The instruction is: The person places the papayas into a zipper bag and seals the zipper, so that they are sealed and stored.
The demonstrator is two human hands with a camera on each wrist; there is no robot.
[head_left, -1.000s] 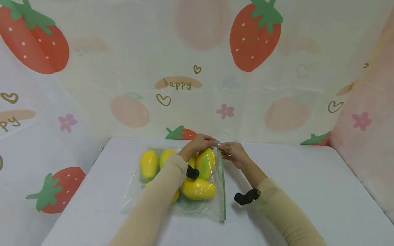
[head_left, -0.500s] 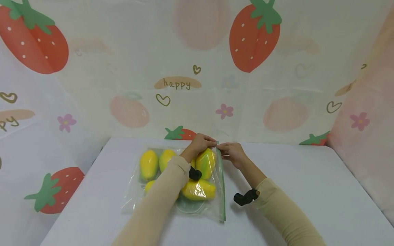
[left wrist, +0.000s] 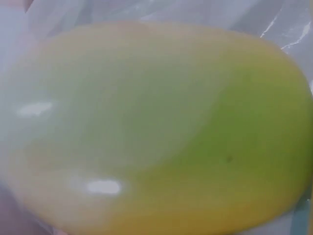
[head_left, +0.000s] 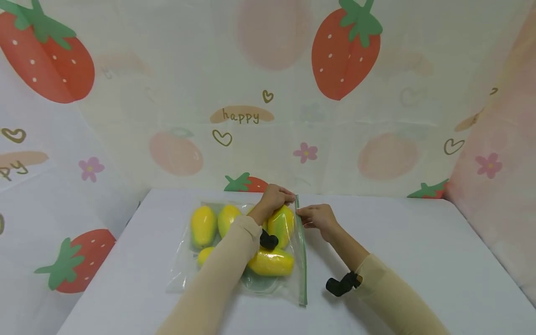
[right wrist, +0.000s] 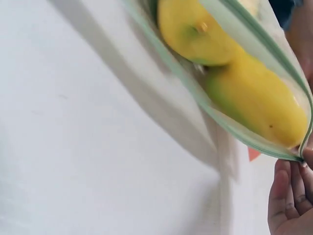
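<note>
A clear zip bag (head_left: 184, 274) with a green zip strip (head_left: 302, 260) lies flat on the white table, its strip facing right. Inside are several glossy yellow fruits (head_left: 204, 226), mango- or papaya-like, some with green patches. My left hand (head_left: 274, 199) holds the far end of the strip; its forearm covers part of the bag. Slightly nearer, my right hand (head_left: 319, 217) pinches the strip from the right. The right wrist view shows the bag's mouth gaping, fruits (right wrist: 254, 98) visible between its green edges (right wrist: 186, 81). A yellow-green fruit (left wrist: 161, 127) fills the left wrist view, hiding the left fingers.
The white table (head_left: 410, 260) extends on both sides of the bag. Behind it hangs a cloth backdrop (head_left: 268, 56) printed with strawberries, and similar cloth covers both sides. A black wrist camera (head_left: 341, 284) sits on the right forearm, another (head_left: 269, 240) on the left.
My right hand has moved a little nearer along the zip strip, away from my left hand. My left forearm has shifted slightly right while its hand stays at the strip's far end.
</note>
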